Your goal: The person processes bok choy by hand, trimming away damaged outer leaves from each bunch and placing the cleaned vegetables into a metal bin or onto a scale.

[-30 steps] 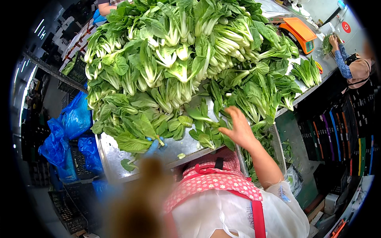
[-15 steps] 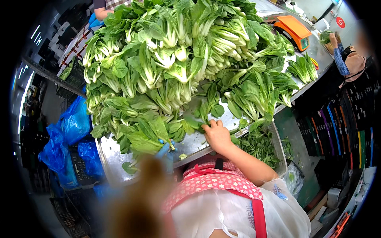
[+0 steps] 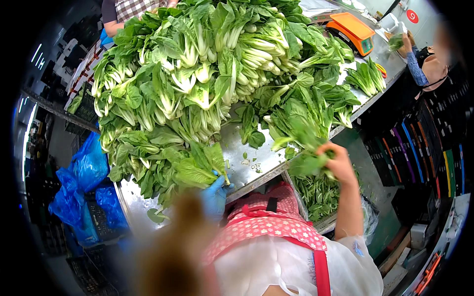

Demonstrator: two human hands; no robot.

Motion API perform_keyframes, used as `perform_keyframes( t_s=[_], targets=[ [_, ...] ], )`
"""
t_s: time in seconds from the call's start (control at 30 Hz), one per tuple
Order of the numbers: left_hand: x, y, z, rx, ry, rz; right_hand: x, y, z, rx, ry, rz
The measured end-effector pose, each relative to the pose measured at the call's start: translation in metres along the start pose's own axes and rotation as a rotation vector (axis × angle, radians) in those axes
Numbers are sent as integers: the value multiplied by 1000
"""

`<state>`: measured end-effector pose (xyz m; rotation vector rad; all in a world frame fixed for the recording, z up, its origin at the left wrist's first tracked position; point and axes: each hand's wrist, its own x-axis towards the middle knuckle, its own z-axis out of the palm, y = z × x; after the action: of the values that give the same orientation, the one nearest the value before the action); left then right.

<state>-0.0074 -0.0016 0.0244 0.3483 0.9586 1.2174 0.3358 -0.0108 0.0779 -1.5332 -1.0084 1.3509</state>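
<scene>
A high heap of bok choy (image 3: 207, 74) with pale stems and green leaves covers most of the metal table (image 3: 256, 172). At the table's near edge my left hand (image 3: 215, 196), in a blue glove, is closed around the stem end of a leafy bok choy (image 3: 200, 167). My bare right hand (image 3: 337, 162) is raised over the crate's upper end, right of the table edge. Its fingers are closed on loose green leaves (image 3: 308, 164), smeared by motion. Below that hand, the pale crate (image 3: 300, 200) holds many loose leaves.
An orange-topped scale (image 3: 353, 29) stands at the back right, near a separate bok choy bunch (image 3: 365, 76). Blue plastic bags (image 3: 89, 165) lie over dark crates at left. One person (image 3: 136, 7) stands across the heap; another (image 3: 429, 69) handles greens at far right.
My right hand has moved right from the table, carrying loose leaves to above the crate. The table patch it covered now shows leaf scraps. My left hand has shifted slightly right, still gripping its bok choy.
</scene>
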Motion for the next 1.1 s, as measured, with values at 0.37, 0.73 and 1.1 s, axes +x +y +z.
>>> perform_keyframes(
  t_s=[0.37, 0.73, 1.1],
  targets=[
    [19, -17, 21, 19, -74, -83, -67, 89, -88, -893, 624, -60],
    [4, 12, 9, -234, -57, -161, 113, 36, 156, -809, 300, -549],
    [2, 2, -33, 105, -86, 5, 129, 19, 111, -1044, 157, -606]
  ],
)
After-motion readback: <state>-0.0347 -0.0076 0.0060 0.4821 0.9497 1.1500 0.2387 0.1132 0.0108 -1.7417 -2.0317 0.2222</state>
